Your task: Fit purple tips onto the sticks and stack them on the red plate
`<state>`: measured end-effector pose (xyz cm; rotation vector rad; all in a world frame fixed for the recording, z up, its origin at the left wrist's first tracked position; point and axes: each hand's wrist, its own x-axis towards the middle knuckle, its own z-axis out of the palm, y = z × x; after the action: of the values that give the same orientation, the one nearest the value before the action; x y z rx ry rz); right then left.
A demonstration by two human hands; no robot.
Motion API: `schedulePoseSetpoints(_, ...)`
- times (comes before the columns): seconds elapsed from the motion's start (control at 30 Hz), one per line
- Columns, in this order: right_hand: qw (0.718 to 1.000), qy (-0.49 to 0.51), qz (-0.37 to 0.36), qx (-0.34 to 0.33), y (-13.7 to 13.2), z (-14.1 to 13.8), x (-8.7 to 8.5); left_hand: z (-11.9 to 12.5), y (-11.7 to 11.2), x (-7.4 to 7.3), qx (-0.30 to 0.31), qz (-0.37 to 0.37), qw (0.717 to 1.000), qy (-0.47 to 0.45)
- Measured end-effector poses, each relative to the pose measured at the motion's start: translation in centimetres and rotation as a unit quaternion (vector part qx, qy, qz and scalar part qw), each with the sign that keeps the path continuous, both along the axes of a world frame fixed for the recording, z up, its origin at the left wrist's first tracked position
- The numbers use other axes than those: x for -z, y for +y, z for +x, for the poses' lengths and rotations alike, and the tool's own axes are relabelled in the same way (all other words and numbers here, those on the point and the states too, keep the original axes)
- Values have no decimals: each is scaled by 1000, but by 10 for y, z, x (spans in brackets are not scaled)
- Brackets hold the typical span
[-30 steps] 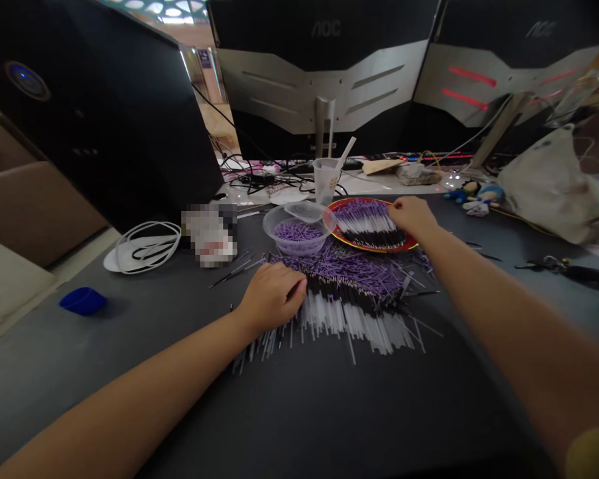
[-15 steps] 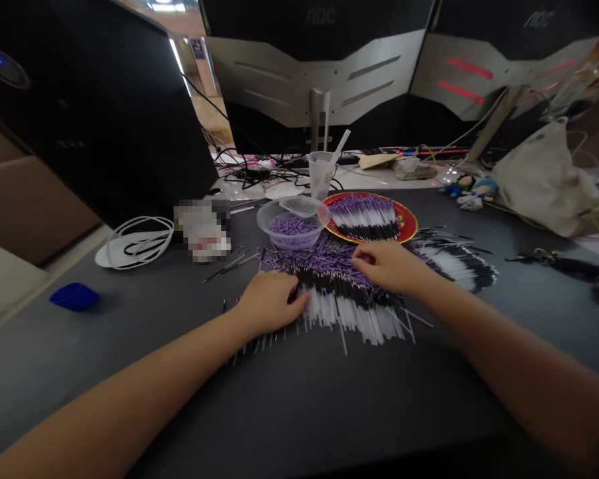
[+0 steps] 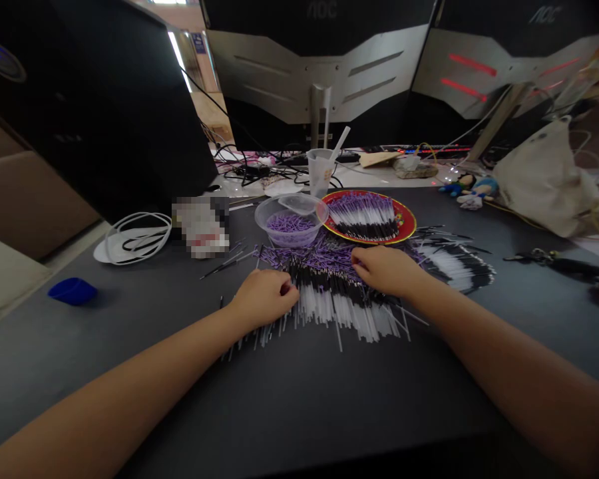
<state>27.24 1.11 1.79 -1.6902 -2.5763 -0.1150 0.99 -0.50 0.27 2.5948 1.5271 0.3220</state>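
My left hand [image 3: 264,296] rests at the left end of a heap of thin black-and-white sticks [image 3: 344,299], thumb and fingers curled together. Whatever it may hold is hidden. On the heap's right side, my right hand [image 3: 387,268] is closed with its fingertips bent down over the purple pieces [image 3: 324,251]; I cannot make out anything in them. Behind the hands stands a clear plastic bowl [image 3: 292,236] of small purple pieces. Beside it, a red plate [image 3: 406,225] bears rows of sticks with purple, white and black sections.
More black-and-white sticks [image 3: 452,265] lie right of my right hand. A plastic cup [image 3: 320,174] with a straw stands behind the bowl. At left are a blue cup-like object [image 3: 72,291] and a coiled white cable [image 3: 140,239]. Keys [image 3: 554,261] lie at right; monitors [image 3: 319,60] rise behind.
My left thumb has drawn in toward the fingers, and that hand has shifted slightly left. My right hand has moved slightly down, still closed. The camera view has shifted a little.
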Motion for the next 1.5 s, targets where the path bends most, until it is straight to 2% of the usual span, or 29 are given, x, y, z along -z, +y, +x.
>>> schedulePoseSetpoints(0.27,999,39,28,-23,-3,0,-5,-2,-1,4,14,10,997,-81)
schedulePoseSetpoints(0.47,996,84,17,-22,-3,0,-4,-1,-1,3,19,39,988,-145)
schedulePoseSetpoints(0.6,989,148,14,-21,-4,-1,-4,-3,1,6,13,16,970,-244)
schedulePoseSetpoints(0.73,978,193,28,-68,-6,-3,-5,-3,0,7,16,-1,949,-316)
schedulePoseSetpoints(0.93,975,206,17,-79,-10,-7,-5,-4,-7,1,53,40,963,-263)
schedulePoseSetpoints(1.03,969,229,-7,-90,-14,-11,-8,-4,-8,0,98,57,964,-242)
schedulePoseSetpoints(1.17,931,347,-65,-98,-22,-20,-10,-2,-8,2,138,99,960,-224)
schedulePoseSetpoints(1.33,819,522,-230,-56,-36,-34,-13,-2,-8,4,152,146,961,-181)
schedulePoseSetpoints(1.5,790,546,-273,-60,-45,-44,-16,-3,-10,2,128,153,975,-98)
